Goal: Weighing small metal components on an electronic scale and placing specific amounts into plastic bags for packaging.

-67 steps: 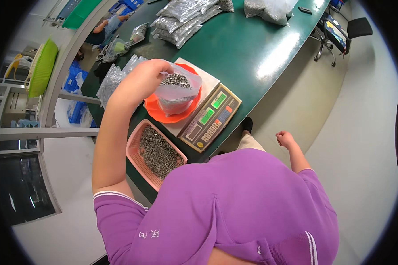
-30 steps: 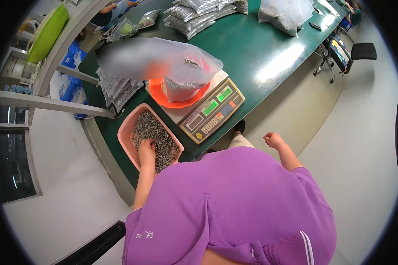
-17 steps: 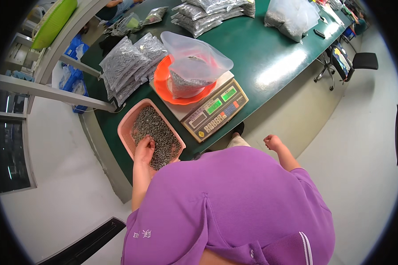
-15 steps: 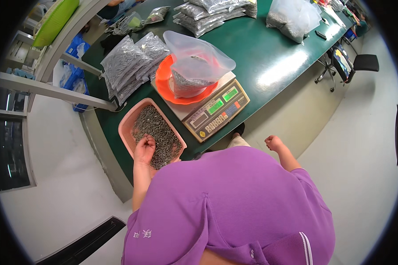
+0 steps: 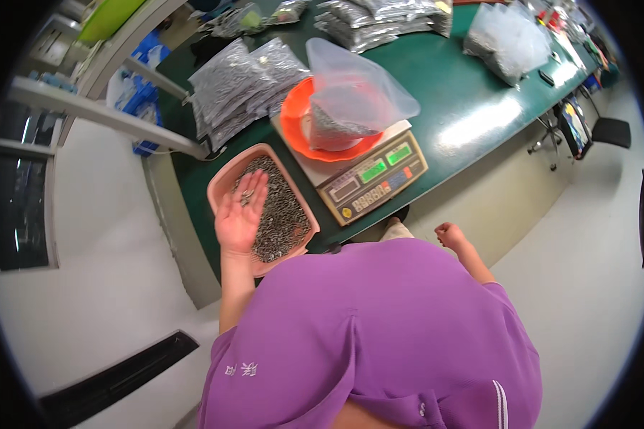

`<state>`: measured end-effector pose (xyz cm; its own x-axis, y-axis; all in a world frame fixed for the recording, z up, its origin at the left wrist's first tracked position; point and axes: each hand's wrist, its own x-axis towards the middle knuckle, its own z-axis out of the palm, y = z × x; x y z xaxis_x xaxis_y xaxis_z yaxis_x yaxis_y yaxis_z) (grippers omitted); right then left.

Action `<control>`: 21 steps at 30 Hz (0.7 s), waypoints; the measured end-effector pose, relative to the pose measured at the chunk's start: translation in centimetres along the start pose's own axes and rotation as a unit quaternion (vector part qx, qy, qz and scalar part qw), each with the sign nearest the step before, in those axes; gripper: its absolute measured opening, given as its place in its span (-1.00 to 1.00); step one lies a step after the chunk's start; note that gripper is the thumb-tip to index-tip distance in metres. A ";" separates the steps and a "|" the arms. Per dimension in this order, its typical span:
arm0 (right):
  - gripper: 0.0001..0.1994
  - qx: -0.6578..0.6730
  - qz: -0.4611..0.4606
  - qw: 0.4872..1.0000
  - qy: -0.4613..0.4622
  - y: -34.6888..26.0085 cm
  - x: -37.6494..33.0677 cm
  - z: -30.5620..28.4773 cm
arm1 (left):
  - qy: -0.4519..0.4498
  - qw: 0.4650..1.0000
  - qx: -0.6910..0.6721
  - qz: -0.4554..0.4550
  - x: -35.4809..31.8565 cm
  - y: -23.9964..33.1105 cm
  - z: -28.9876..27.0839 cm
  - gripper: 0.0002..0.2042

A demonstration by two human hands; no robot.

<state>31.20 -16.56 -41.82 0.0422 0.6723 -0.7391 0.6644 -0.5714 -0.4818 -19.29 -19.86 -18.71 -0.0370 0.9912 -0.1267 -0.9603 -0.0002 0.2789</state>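
My left hand (image 5: 239,218) is turned palm up over a pink plastic basket (image 5: 220,171), its fingers stretched out. A few small metal pieces (image 5: 247,196), which look like screws, lie on those fingers. Many more grey pieces (image 5: 283,214) of the same look fill the basket. My right hand (image 5: 449,234) is curled closed, out past the table edge on the right; whatever it holds, if anything, is hidden. Beside the basket stands a weighing scale (image 5: 372,179) with green lit displays. On it sits an orange bowl (image 5: 293,118) with a translucent bag (image 5: 361,89) partly filled with grey pieces.
Filled clear bags (image 5: 229,89) are piled behind the basket, and another stack (image 5: 376,25) lies at the far edge. A larger filled bag (image 5: 504,46) rests far right on the green table (image 5: 451,93). A white metal post (image 5: 114,121) slants in at left; an office chair (image 5: 587,129) stands right.
My left hand has come up from the pieces in the basket and opened out flat, palm up, with a few pieces on it. My right hand stays closed. The whole view has shifted slightly.
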 end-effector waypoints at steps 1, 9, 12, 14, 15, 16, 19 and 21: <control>-0.83 0.008 0.006 1.000 0.002 0.0 -0.1 0.0 | -0.017 1.000 0.007 0.002 0.0 -0.3 0.7 -0.47; -0.85 -0.044 -0.010 0.999 0.012 0.1 -1.6 -0.8 | -0.034 0.999 0.029 -0.011 0.3 -1.3 3.5 -0.49; -0.85 -0.034 0.002 0.999 0.016 0.8 -1.4 -0.7 | -0.005 0.993 0.120 -0.023 1.3 -1.6 4.8 -0.56; -0.85 -0.020 0.011 1.000 0.021 1.2 -1.0 -0.6 | -0.020 0.979 0.198 -0.047 2.7 -1.2 6.8 -0.66; -0.85 -0.010 0.014 1.000 0.017 1.4 -0.8 -0.5 | 0.017 0.961 0.271 -0.051 3.7 -1.0 8.1 -0.69; -0.85 0.009 0.027 1.000 0.007 1.6 -0.6 -0.6 | 0.007 0.959 0.273 -0.075 4.6 -1.1 9.7 -0.78; -0.85 0.029 0.014 0.999 0.017 2.0 -0.4 -0.6 | -0.067 0.898 0.425 -0.090 8.8 -1.8 15.3 -0.89; -0.85 0.027 0.015 0.999 0.026 2.3 -0.6 -0.6 | -0.127 0.828 0.541 -0.069 11.5 -3.4 18.9 -0.91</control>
<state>33.10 -17.97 -42.21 0.1017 0.6775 -0.7285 0.6203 -0.6157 -0.4859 -11.22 -5.97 -3.08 0.2432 0.9680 -0.0620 -0.1346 0.0969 0.9862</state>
